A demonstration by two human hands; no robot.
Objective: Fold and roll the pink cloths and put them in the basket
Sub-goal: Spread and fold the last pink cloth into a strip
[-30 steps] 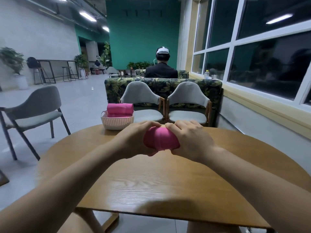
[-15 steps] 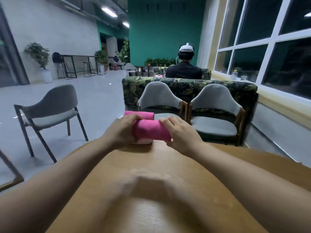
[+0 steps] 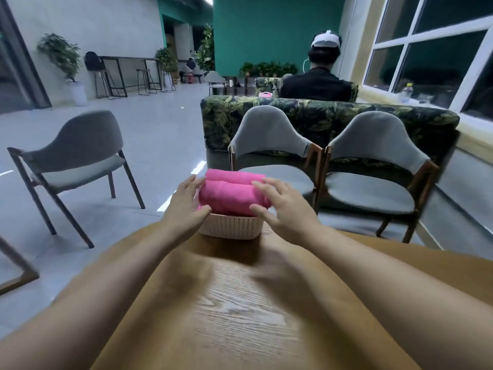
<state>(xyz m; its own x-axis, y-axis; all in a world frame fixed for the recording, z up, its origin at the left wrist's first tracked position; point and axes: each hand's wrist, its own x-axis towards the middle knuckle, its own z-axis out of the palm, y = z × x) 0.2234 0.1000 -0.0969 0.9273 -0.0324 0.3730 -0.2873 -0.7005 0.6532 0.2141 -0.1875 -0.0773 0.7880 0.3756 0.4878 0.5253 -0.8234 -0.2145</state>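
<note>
Head view — pink roll lies left-right atop basket.

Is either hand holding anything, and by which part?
Nothing held: left hand and right hand are open, flanking the front pink roll in the basket.

Far pink roll — mostly hidden behind the near roll.

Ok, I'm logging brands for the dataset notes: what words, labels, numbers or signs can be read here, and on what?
No text can be read.
The basket, the pink rolled cloths and the table show no print.
Any label on the bottle on the window sill is too small and blurred to read.
</note>
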